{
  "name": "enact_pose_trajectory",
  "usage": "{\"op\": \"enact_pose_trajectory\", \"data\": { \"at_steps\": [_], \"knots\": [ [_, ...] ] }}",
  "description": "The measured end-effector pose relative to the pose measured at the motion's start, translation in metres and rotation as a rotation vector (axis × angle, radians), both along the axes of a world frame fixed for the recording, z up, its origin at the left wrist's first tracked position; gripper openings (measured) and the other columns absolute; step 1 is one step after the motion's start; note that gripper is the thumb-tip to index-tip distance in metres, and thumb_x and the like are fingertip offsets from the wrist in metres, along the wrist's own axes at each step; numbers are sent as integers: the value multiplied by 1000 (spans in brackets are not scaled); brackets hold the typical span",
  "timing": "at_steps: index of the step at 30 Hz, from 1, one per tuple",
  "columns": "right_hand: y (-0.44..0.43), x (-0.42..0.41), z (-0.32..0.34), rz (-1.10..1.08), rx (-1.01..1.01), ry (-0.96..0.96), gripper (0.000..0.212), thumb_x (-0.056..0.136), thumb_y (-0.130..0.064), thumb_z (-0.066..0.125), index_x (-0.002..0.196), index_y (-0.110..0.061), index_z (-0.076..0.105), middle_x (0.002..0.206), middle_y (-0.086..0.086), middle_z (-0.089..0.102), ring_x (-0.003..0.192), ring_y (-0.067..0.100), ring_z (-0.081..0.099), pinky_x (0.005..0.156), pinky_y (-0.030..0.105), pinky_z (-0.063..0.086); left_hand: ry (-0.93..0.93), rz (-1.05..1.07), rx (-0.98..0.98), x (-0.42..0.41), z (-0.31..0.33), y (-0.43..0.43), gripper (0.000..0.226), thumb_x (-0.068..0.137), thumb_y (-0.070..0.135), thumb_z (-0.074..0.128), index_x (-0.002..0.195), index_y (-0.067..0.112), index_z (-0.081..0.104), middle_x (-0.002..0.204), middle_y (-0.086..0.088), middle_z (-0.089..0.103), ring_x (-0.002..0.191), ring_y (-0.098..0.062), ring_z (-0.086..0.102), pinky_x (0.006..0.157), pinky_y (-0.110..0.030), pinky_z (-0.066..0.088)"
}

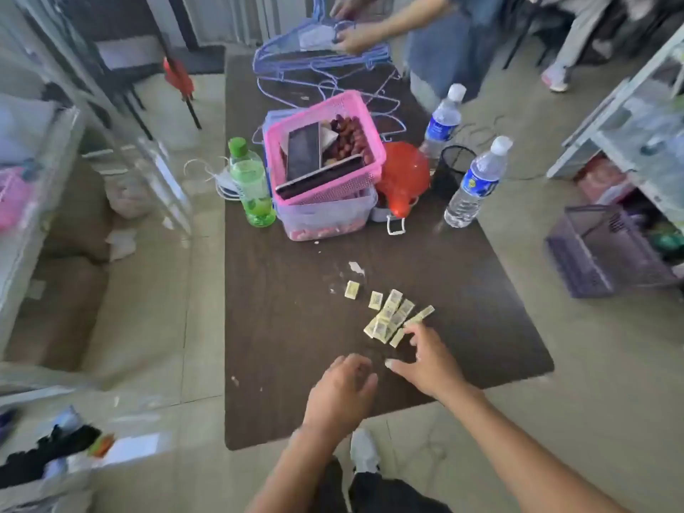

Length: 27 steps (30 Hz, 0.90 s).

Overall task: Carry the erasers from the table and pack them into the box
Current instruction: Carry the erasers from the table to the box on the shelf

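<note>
A dark wood-grain table (481,290) stands on a pale tiled floor (592,364). A white shelf unit (629,135) lines the right side, with a purple mesh basket (607,249) on the floor beside it. A dark chair (122,57) stands at upper left. Lighting is soft and even.

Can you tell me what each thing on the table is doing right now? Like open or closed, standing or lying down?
Erasers: lying loose on the table, none packed.
Right hand: open, fingers touching the pile.
Left hand: curled, contents hidden.
Green bottle: upright, capped.
Two water bottles: upright, capped.
Pink basket: open, tilted on the clear box.
Black cup: upright.
</note>
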State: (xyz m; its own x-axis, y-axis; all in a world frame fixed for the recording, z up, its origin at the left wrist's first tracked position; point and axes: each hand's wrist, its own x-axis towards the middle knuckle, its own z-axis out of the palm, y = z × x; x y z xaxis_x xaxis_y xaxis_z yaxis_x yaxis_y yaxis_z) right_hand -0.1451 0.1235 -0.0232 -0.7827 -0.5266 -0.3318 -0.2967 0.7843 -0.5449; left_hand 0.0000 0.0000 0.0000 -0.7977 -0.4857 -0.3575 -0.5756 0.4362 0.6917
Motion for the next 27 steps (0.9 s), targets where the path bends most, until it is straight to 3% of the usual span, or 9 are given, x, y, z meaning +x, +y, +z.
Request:
{"op": "enact_pose_trajectory", "data": {
  "at_steps": [3,7,10,13,16,21,24,27],
  "knots": [
    [-10,9,-4,34,59,46,53,75,-52,66,117,-32,40,110,-3,52,103,21,55,78,37,49,-18,-68,-67,-23,-10,-10,30,88,42,47,118,38,49,113,11,52,94,-11,60,82,-34,52],
    [-17,7,-8,-50,-17,73,36,82,-38,66,108,-25,45,111,-3,54,103,22,56,72,35,47,-37,-169,-150,-52,-20,-19,42,91,33,47,132,34,40,130,6,39,106,-18,56,77,-34,52],
    [-13,2,-9,6,5,69,36,83,-33,67,109,-25,44,113,-5,53,106,18,53,68,29,41,-52,-247,-214,-67,-24,-21,48,90,31,49,136,34,36,136,4,34,116,-21,48,75,-35,49],
    [-9,-1,-10,144,66,90,40,85,-32,64,118,-24,44,118,-2,45,112,20,46,74,31,46,-43,-267,-203,-76,-28,-24,46,89,29,50,133,35,37,129,4,38,113,-22,49,68,-33,44],
    [-10,-2,-14,228,77,112,30,86,-29,63,113,-22,51,117,-3,43,111,21,47,77,34,49,-21,-273,-220,-79,-33,-30,38,90,32,51,126,33,41,120,5,43,105,-21,54,63,-30,41],
    [-4,5,-12,-16,-110,-11,44,81,-20,72,120,-22,53,110,-9,50,101,9,54,85,22,47,57,-310,-257,-81,-42,-40,37,85,40,57,118,29,45,116,9,48,96,-15,57,61,-29,43],
    [-6,9,-9,-137,-256,11,43,75,-15,78,113,-19,58,100,-8,55,84,-2,54,74,5,42,79,-127,-96,-79,-43,-51,34,74,44,66,101,28,53,100,15,52,81,-8,57,69,-28,49],
    [-21,7,-8,-136,-334,62,39,74,-13,79,110,-16,62,99,-7,57,83,-8,52,74,2,40,130,81,23,-67,-48,-64,31,67,40,73,91,28,57,90,13,57,77,-4,56,71,-25,50]
  ]
}}
